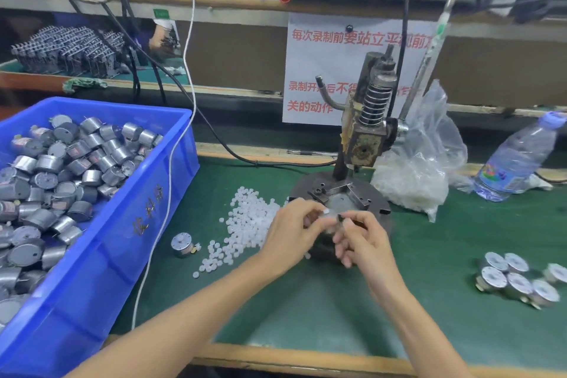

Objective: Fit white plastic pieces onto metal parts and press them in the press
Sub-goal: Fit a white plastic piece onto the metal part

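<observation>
Two hands meet near the middle: left hand [293, 232] pinches a tiny white piece [325, 211]; right hand [363, 239] curls, hold too blurry to tell. Light, slippery, I think: pinch its rim. Just beyond stands the press [365, 144].

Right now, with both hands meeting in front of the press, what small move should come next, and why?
Probably push the white piece fully home before moving to the press. The left hand pinches it next to the right hand, just in front of the press base; blur hides what the right hand holds.
</observation>
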